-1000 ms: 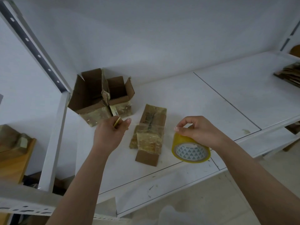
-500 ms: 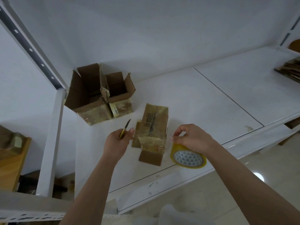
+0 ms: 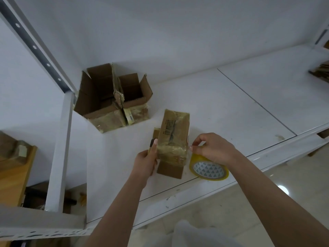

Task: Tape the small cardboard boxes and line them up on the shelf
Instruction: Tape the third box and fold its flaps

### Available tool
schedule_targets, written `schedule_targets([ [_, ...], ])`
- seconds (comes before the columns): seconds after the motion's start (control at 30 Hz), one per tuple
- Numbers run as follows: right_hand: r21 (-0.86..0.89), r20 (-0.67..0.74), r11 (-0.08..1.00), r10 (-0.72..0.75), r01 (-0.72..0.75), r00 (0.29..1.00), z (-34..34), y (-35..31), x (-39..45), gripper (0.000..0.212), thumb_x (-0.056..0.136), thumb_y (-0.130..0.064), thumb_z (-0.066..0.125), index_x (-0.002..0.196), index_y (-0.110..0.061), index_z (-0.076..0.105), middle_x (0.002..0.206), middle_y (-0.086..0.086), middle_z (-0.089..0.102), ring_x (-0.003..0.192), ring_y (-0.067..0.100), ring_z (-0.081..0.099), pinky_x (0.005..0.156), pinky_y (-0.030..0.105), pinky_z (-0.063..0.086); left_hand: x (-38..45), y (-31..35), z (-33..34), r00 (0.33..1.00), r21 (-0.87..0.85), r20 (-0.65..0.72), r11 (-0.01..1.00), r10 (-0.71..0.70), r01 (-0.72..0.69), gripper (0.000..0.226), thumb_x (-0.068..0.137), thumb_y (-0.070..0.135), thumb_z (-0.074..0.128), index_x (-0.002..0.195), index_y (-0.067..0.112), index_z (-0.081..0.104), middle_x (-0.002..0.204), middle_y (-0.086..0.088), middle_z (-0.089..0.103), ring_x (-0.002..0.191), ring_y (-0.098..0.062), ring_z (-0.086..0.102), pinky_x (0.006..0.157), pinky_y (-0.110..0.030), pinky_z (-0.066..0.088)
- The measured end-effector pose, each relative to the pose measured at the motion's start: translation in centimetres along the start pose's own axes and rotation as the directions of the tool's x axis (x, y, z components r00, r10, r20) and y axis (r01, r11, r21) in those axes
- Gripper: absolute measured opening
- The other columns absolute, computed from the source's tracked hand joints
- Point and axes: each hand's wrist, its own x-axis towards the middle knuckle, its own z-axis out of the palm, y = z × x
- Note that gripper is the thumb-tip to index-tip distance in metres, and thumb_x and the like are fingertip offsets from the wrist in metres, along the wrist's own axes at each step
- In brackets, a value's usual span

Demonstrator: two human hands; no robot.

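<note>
A small closed cardboard box (image 3: 173,138) wrapped in clear tape stands near the front of the white shelf (image 3: 222,107). My left hand (image 3: 145,162) grips a thin yellow-handled cutter (image 3: 151,146) and rests against the box's left side. My right hand (image 3: 214,149) holds a yellow tape roll (image 3: 209,171) just right of the box, its fingers pinching near the box's right edge. Two open cardboard boxes (image 3: 114,97) stand side by side at the back left of the shelf.
A white shelf upright (image 3: 58,154) rises at the left, with a wooden piece (image 3: 16,168) beyond it. Flat cardboard pieces (image 3: 320,72) lie at the far right of the shelf. The shelf's front edge (image 3: 195,198) runs just below my hands.
My left hand with the cutter has moved right, from apart to against the box's left side. My right hand and the tape roll have come closer to the box's right side.
</note>
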Motion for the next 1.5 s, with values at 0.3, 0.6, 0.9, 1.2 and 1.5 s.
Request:
schedule_targets([
  [0.3, -0.003, -0.002, 1.000, 0.004, -0.004, 1.000, -0.2, 0.3, -0.2, 0.026, 0.082, -0.063, 0.060, 0.093, -0.039, 0.061, 0.093, -0.012, 0.062, 0.082, 0.011, 0.063, 0.080, 0.036, 0.054, -0.3, 4.0, -2.5, 0.956, 0.155, -0.030, 0.947, 0.291, -0.283, 0.041, 0.099, 0.049, 0.043, 0.088, 0.013, 0.059, 0.070, 0.003, 0.053, 0.061, -0.012, 0.047, 0.057, -0.026, 0.038],
  [0.6, 0.037, 0.042, 0.999, -0.019, 0.018, 0.999, -0.6, 0.3, -0.6, 0.034, 0.084, -0.059, 0.059, 0.101, -0.031, 0.067, 0.099, -0.007, 0.064, 0.091, 0.014, 0.064, 0.088, 0.041, 0.054, -1.7, 11.9, 3.4, 0.735, 0.260, 0.608, 0.800, 0.300, -0.541, 0.044, 0.106, 0.033, 0.036, 0.073, 0.011, 0.056, 0.058, 0.001, 0.056, 0.048, -0.011, 0.051, 0.048, -0.019, 0.043],
  [0.9, 0.457, 0.199, 0.890, -0.119, 0.015, 0.973, -1.9, 2.5, -1.9, 0.018, 0.090, -0.030, 0.068, 0.108, -0.028, 0.068, 0.106, 0.002, 0.069, 0.093, 0.020, 0.069, 0.085, 0.035, 0.058, 0.6, 9.4, 3.9, 0.763, 0.377, 0.526, 0.701, 0.376, -0.606, 0.053, 0.101, 0.048, 0.037, 0.060, 0.019, 0.056, 0.047, 0.008, 0.054, 0.042, -0.006, 0.048, 0.043, -0.012, 0.037],
  [1.2, 0.166, 0.108, 0.986, -0.053, 0.035, 0.993, -2.4, 2.4, -1.1, 0.020, 0.083, -0.042, 0.073, 0.096, -0.028, 0.068, 0.101, -0.008, 0.059, 0.080, 0.011, 0.064, 0.062, 0.023, 0.050, -0.1, 9.4, 3.3, 0.734, 0.320, 0.563, 0.718, 0.380, -0.618, 0.053, 0.096, 0.054, 0.035, 0.072, 0.013, 0.057, 0.053, 0.003, 0.054, 0.045, -0.010, 0.048, 0.047, -0.016, 0.039],
  [1.5, 0.335, 0.034, 0.940, -0.076, 0.060, 0.997, -2.6, 2.8, -2.1, 0.009, 0.085, -0.033, 0.072, 0.086, -0.029, 0.079, 0.079, -0.011, 0.071, 0.076, 0.007, 0.067, 0.067, 0.020, 0.049, -1.7, 12.6, 2.8, 0.673, 0.588, 0.738, 0.445, 0.046, -0.676, 0.044, 0.101, 0.036, 0.045, 0.065, 0.020, 0.064, 0.062, 0.004, 0.050, 0.061, -0.012, 0.048, 0.068, -0.028, 0.039],
])
